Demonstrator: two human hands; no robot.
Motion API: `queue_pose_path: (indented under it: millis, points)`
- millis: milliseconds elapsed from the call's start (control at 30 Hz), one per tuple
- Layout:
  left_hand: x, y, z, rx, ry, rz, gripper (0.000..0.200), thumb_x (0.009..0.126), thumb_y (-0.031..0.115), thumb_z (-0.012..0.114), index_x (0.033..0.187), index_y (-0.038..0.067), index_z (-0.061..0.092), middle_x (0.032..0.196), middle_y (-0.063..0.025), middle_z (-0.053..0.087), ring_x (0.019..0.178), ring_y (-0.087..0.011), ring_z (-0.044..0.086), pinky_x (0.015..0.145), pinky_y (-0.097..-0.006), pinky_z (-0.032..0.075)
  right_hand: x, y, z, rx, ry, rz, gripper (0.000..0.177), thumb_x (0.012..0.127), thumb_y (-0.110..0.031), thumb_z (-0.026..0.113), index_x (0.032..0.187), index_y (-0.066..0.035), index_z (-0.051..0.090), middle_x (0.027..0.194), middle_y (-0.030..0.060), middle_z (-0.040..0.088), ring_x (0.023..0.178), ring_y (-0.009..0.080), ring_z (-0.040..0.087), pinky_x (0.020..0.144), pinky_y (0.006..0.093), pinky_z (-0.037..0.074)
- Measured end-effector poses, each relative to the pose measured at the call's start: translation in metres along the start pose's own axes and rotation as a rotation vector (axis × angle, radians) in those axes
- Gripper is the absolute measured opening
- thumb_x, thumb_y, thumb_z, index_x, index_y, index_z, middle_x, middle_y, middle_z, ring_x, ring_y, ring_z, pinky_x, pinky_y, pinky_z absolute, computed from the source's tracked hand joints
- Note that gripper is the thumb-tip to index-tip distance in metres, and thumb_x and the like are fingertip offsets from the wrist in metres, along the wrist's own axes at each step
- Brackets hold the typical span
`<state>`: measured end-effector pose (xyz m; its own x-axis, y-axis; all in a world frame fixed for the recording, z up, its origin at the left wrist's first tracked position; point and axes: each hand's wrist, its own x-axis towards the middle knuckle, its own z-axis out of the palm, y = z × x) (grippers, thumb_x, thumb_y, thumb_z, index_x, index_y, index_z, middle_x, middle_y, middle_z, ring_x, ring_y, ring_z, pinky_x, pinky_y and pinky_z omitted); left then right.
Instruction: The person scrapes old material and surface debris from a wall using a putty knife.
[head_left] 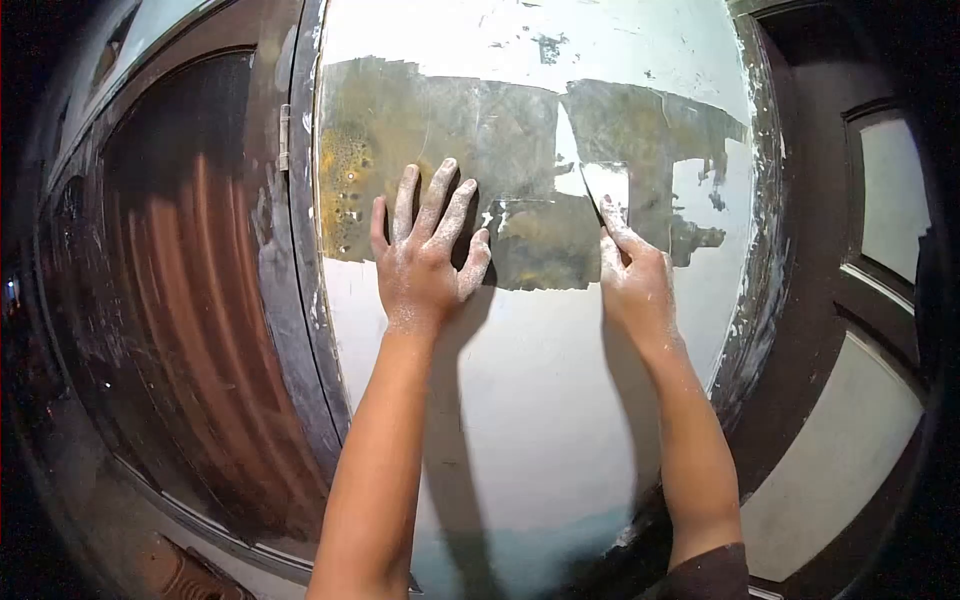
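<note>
My right hand (640,280) is closed around a scraper (591,189), seen nearly edge-on, its thin blade pointing up and left against the wall. Most of the handle is hidden in my fingers. White dust coats both hands. My left hand (425,250) is spread open, with fingers pointing up over the wall's bare grey-brown patch (400,110). White paint (520,370) covers the wall below this patch and above it. Small white remnants (606,180) remain beside the blade, and a narrow white strip (566,135) runs above it.
To the left stands a dark wooden door (180,300) with a reddish-brown panel and a metal hinge (284,138). A dark door (815,180) with pale panels (840,450) is on the right. Paint-smeared frames (755,250) border the wall. A brown object (190,570) lies at lower left.
</note>
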<state>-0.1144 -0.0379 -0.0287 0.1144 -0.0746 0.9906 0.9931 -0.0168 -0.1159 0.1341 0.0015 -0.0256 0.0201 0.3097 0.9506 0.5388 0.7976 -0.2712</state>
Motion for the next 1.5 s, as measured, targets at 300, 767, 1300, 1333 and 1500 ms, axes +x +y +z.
queue_pose_path:
  millis: [300, 767, 1300, 1333, 1500]
  points:
    - [-0.001, -0.001, 0.002, -0.008, 0.009, 0.001, 0.053, 0.091, 0.034, 0.068, 0.143, 0.025, 0.066, 0.165, 0.0037, 0.046, 0.155, -0.0303, 0.036, 0.125, -0.0564, 0.022, 0.006, -0.021, -0.008, -0.050, -0.067, 0.119, 0.030, 0.099, -0.019, 0.060, 0.125, -0.008, 0.074, 0.083, 0.0272, 0.068, 0.072, 0.0440, 0.069, 0.067, 0.0494, 0.052]
    - [-0.001, 0.000, -0.001, -0.007, 0.003, -0.003, 0.054, 0.091, 0.035, 0.069, 0.143, 0.024, 0.065, 0.164, 0.0031, 0.048, 0.153, -0.0302, 0.038, 0.125, -0.0563, 0.022, 0.008, -0.008, 0.003, -0.023, 0.013, 0.021, 0.030, 0.099, -0.021, 0.060, 0.123, -0.009, 0.075, 0.086, 0.0258, 0.070, 0.076, 0.0450, 0.070, 0.069, 0.0508, 0.053]
    - [0.000, -0.001, 0.000, -0.016, -0.011, -0.009, 0.054, 0.092, 0.035, 0.067, 0.144, 0.024, 0.064, 0.165, 0.0035, 0.045, 0.154, -0.0301, 0.036, 0.125, -0.0566, 0.021, 0.015, -0.025, -0.005, -0.098, -0.032, 0.062, 0.031, 0.100, -0.024, 0.060, 0.124, -0.010, 0.074, 0.089, 0.0251, 0.071, 0.082, 0.0469, 0.069, 0.073, 0.0531, 0.053]
    - [0.000, -0.001, -0.001, -0.014, -0.010, -0.007, 0.054, 0.092, 0.036, 0.067, 0.144, 0.024, 0.064, 0.165, 0.0035, 0.046, 0.154, -0.0302, 0.036, 0.125, -0.0567, 0.021, 0.016, -0.026, -0.005, -0.091, -0.038, 0.067, 0.031, 0.100, -0.023, 0.060, 0.124, -0.010, 0.074, 0.089, 0.0252, 0.071, 0.082, 0.0470, 0.069, 0.073, 0.0530, 0.054]
    - [-0.001, 0.000, 0.001, -0.006, 0.004, -0.004, 0.053, 0.091, 0.035, 0.068, 0.143, 0.025, 0.066, 0.165, 0.0038, 0.046, 0.154, -0.0296, 0.037, 0.125, -0.0557, 0.021, 0.023, -0.027, -0.006, -0.106, -0.072, 0.084, 0.029, 0.100, -0.023, 0.060, 0.120, -0.009, 0.075, 0.090, 0.0264, 0.071, 0.084, 0.0480, 0.069, 0.075, 0.0546, 0.054]
